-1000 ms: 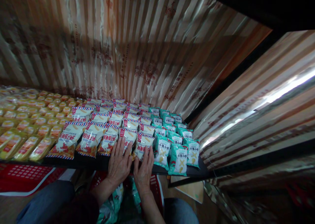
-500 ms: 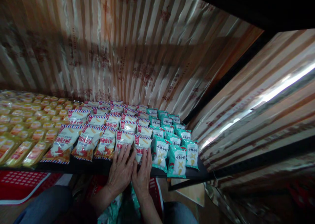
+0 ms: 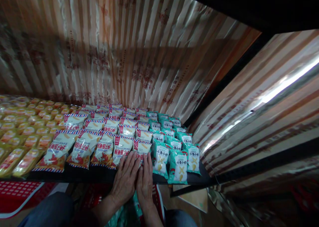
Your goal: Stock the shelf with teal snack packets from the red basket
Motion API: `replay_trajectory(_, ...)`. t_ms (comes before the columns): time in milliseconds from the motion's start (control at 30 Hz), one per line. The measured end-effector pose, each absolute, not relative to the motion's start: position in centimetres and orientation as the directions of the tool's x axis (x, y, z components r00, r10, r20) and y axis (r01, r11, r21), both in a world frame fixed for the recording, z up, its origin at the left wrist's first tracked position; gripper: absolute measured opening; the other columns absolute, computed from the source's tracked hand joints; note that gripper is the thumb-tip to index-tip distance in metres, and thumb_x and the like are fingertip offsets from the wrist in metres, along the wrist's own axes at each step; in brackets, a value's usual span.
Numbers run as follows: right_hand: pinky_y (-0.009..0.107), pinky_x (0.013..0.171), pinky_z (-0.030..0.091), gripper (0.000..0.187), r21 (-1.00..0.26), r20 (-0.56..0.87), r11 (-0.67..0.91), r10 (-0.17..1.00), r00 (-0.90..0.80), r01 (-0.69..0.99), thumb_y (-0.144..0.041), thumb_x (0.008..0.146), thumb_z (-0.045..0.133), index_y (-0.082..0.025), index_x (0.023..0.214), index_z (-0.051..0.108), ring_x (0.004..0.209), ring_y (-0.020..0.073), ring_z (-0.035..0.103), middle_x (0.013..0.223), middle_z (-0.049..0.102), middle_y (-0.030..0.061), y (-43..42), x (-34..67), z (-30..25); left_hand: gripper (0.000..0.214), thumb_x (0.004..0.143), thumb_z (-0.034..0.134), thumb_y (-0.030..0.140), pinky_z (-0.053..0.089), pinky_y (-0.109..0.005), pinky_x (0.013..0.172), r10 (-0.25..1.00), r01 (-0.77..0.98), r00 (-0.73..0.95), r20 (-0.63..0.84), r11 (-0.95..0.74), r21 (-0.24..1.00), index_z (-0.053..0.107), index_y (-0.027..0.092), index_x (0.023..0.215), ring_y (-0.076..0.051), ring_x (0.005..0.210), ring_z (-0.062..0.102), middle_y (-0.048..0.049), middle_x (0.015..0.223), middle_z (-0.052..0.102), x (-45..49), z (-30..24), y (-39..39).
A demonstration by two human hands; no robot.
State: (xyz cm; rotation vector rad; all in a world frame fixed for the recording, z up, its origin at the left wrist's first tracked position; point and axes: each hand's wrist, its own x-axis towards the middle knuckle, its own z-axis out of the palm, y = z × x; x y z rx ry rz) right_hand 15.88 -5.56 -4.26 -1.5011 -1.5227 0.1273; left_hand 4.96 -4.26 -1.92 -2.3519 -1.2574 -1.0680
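Note:
My left hand (image 3: 126,178) lies with fingers stretched out over the lower part of a white snack bag (image 3: 141,146) with a striped edge, in the front row. Beside it, almost touching, my right hand (image 3: 145,180) rests its extended fingertips on the same bag. Neither hand grips anything. Another white snack bag (image 3: 122,147) stands just left of my left fingers. Further left are more bags of that kind. Several teal snack bags (image 3: 160,157) stand in rows to the right of my right hand.
Yellow packaged snacks (image 3: 27,130) fill the left of the black shelf (image 3: 82,175). A striped sheet (image 3: 112,54) hangs behind, and a black post (image 3: 231,74) rises at the right. Below are a red basket (image 3: 20,200) and teal bags (image 3: 118,217) between my knees.
My left hand has shifted right, off the neighbouring white bag and onto the one my right hand touches. The view has moved slightly, so the shelf sits a little lower.

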Motion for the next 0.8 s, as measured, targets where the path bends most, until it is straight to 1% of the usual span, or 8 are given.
replay_trajectory(67, 0.053, 0.110, 0.030, 0.046, -0.678, 0.518, 0.230, 0.823, 0.233, 0.698, -0.034, 0.097, 0.029, -0.020, 0.140, 0.036, 0.139, 0.0241, 0.028, 0.150, 0.030, 0.0117, -5.6, 15.9, -3.9, 0.048, 0.089, 0.040, 0.019, 0.017, -0.044, 0.115, 0.599, 0.793, 0.352, 0.719, -0.599, 0.111, 0.044, 0.011, 0.136, -0.026, 0.140, 0.024, -0.0134, 0.145, 0.041, 5.0, -1.8, -4.2)
replay_trajectory(167, 0.052, 0.110, 0.031, 0.047, -0.716, 0.491, 0.214, 0.831, 0.261, 0.665, -0.036, 0.097, 0.029, -0.018, 0.139, 0.039, 0.138, 0.0236, 0.029, 0.149, 0.031, 0.0130, -5.5, 16.0, -3.6, 0.052, 0.088, 0.040, 0.017, 0.018, -0.045, 0.114, 0.589, 0.774, 0.360, 0.724, -0.622, 0.122, 0.039, 0.010, 0.139, -0.027, 0.141, 0.023, -0.0140, 0.147, 0.037, 5.0, -1.6, -4.0)
replay_trajectory(367, 0.051, 0.111, 0.028, 0.054, -0.755, 0.442, 0.177, 0.848, 0.291, 0.631, -0.042, 0.095, 0.029, -0.013, 0.140, 0.035, 0.140, 0.0237, 0.024, 0.151, 0.027, 0.0152, -4.3, 16.2, -3.1, 0.063, 0.085, 0.045, 0.020, 0.022, -0.047, 0.113, 0.603, 0.765, 0.393, 0.695, -0.633, 0.117, 0.028, 0.015, 0.145, -0.030, 0.141, 0.021, -0.0131, 0.153, 0.025, 5.1, -1.8, -3.9)
replay_trajectory(533, 0.050, 0.113, 0.023, 0.057, -0.774, 0.411, 0.155, 0.860, 0.301, 0.614, -0.045, 0.095, 0.026, -0.012, 0.141, 0.034, 0.142, 0.0220, 0.020, 0.153, 0.024, 0.0152, -2.9, 16.3, -1.3, 0.071, 0.080, 0.044, 0.016, 0.022, -0.047, 0.112, 0.595, 0.764, 0.415, 0.688, -0.639, 0.092, 0.020, 0.009, 0.147, -0.031, 0.141, 0.020, -0.0155, 0.154, 0.021, 5.4, -2.1, -3.8)
replay_trajectory(633, 0.050, 0.113, 0.021, 0.062, -0.773, 0.403, 0.151, 0.867, 0.293, 0.616, -0.049, 0.094, 0.025, -0.010, 0.141, 0.033, 0.142, 0.0225, 0.017, 0.153, 0.023, 0.0164, -2.0, 16.6, 0.2, 0.073, 0.078, 0.046, 0.017, 0.020, -0.047, 0.113, 0.602, 0.764, 0.432, 0.672, -0.640, 0.082, 0.021, 0.006, 0.146, -0.031, 0.141, 0.020, -0.0170, 0.153, 0.022, 5.4, -2.0, -3.7)
replay_trajectory(733, 0.050, 0.114, 0.019, 0.064, -0.778, 0.389, 0.142, 0.874, 0.292, 0.612, -0.051, 0.093, 0.025, -0.009, 0.142, 0.031, 0.143, 0.0227, 0.015, 0.153, 0.021, 0.0163, -1.0, 16.9, 1.3, 0.072, 0.079, 0.049, 0.022, 0.017, -0.046, 0.113, 0.600, 0.760, 0.452, 0.660, -0.646, 0.066, 0.024, 0.005, 0.145, -0.032, 0.141, 0.019, -0.0175, 0.153, 0.022, 5.5, -1.8, -3.7)
replay_trajectory(800, 0.049, 0.114, 0.018, 0.066, -0.789, 0.371, 0.127, 0.878, 0.301, 0.601, -0.052, 0.093, 0.026, -0.009, 0.142, 0.030, 0.143, 0.0227, 0.015, 0.153, 0.022, 0.0163, -0.4, 17.0, 1.7, 0.071, 0.081, 0.051, 0.028, 0.016, -0.045, 0.114, 0.609, 0.760, 0.452, 0.652, -0.645, 0.076, 0.026, 0.007, 0.145, -0.032, 0.142, 0.018, -0.0161, 0.154, 0.022, 5.6, -1.5, -3.6)
